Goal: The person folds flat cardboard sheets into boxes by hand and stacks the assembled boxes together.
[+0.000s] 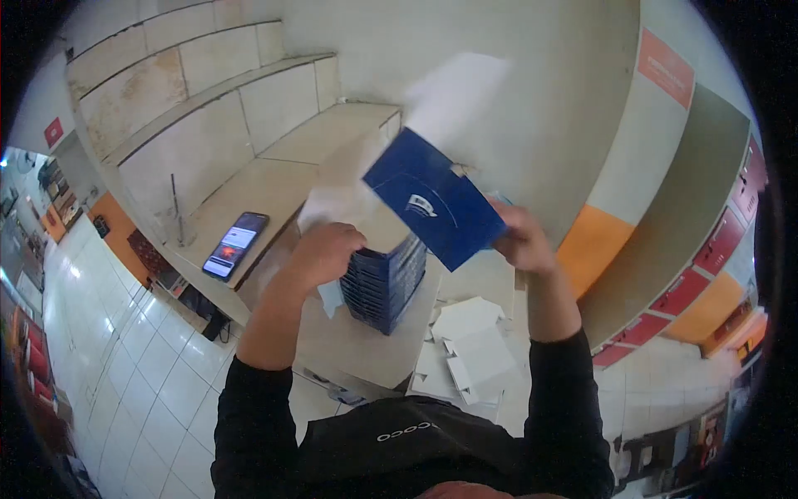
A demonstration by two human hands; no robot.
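Observation:
My right hand (525,241) grips the lower right corner of a blue cardboard box piece (436,200) with a small white logo. The piece is tilted above the table. Pale, motion-smeared panels (453,87) show behind it; whether they belong to it I cannot tell. My left hand (327,252) has its fingers curled together at the near left of a stack of blue folded boxes (384,287). What the left fingers hold, if anything, is unclear. Flat white cardboard pieces (478,349) lie to the right of the stack, close to my body.
A phone with a lit screen (235,245) lies on the tiled ledge (291,170) at the left. Beyond the table (366,353) rises a pale wall (549,108). Red lockers (719,241) stand to the right, and the tiled floor (158,374) spreads out at the left.

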